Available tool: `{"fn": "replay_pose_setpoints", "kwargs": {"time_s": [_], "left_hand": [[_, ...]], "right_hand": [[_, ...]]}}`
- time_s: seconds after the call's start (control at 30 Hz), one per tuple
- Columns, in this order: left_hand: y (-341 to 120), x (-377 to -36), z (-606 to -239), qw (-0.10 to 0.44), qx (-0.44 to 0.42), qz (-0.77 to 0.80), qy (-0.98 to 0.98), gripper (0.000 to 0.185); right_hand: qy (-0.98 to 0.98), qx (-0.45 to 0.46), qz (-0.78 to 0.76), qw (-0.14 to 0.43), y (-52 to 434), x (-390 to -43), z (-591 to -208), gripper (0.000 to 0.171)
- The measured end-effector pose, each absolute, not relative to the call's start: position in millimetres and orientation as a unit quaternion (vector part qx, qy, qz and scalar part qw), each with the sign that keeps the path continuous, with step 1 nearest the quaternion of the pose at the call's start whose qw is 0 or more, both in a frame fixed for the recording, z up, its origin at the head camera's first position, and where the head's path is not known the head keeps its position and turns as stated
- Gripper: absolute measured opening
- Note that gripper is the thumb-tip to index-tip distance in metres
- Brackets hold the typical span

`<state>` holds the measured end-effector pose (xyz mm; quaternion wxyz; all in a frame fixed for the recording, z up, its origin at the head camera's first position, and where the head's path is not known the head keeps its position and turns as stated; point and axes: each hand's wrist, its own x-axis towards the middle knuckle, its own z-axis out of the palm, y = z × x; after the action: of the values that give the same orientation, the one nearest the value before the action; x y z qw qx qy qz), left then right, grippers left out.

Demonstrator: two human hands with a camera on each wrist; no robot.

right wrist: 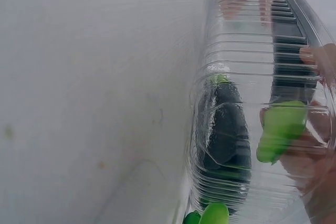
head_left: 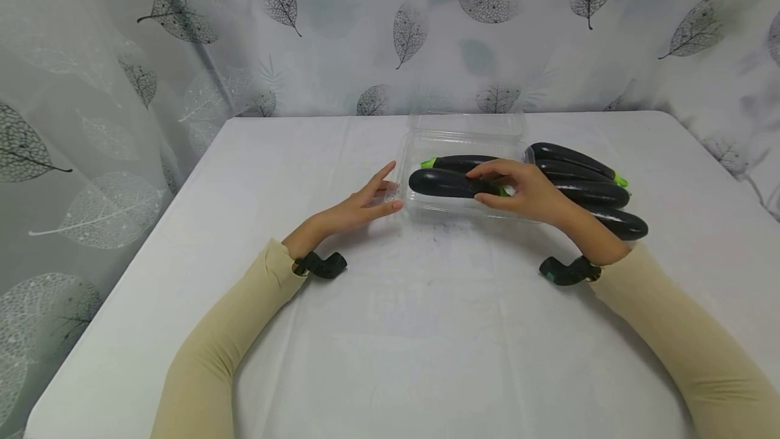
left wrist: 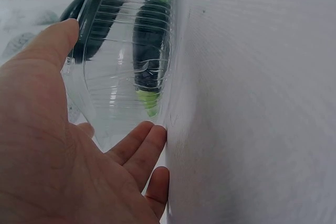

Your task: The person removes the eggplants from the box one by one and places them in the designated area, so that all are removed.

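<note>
Gripping the front eggplant (head_left: pixel 447 183) near its stem inside the clear clamshell tray (head_left: pixel 420 143), the right hand (head_left: pixel 525 190) manages smooth, firm, likely slippery skin, while the left hand (head_left: pixel 359 208) lies spread against that flimsy tray's side.

A long, glossy dark-purple eggplant with a green stem cap (head_left: pixel 447 183) lies lengthwise in a shallow, ribbed clear plastic container (head_left: pixel 407 154) on the table. A second, similar eggplant (head_left: pixel 463 162) lies just behind it in the same container, green cap pointing the opposite way.

No readable text, labels, brands or numbers anywhere in view.
</note>
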<state>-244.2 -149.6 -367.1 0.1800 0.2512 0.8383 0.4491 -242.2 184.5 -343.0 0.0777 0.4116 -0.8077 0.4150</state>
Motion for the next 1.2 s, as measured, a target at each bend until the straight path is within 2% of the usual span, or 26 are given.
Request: {"fn": "replay_pose_setpoints", "kwargs": {"time_s": [0.6, 0.87, 1.2], "left_hand": [[-149, -246, -365, 0.18, 0.25, 0.442, 0.842, 0.084], [-149, -246, -366, 0.185, 0.245, 0.446, 0.841, 0.082], [-150, -244, -366, 0.185, 0.247, 0.446, 0.84, 0.086]], "right_hand": [[-0.791, 0.411, 0.439, 0.11, 188, -240, -343, 0.043], [-0.791, 0.403, 0.437, 0.141, 190, -237, -343, 0.047], [-0.783, 0.416, 0.438, 0.148, 193, -231, -338, 0.045]]}}
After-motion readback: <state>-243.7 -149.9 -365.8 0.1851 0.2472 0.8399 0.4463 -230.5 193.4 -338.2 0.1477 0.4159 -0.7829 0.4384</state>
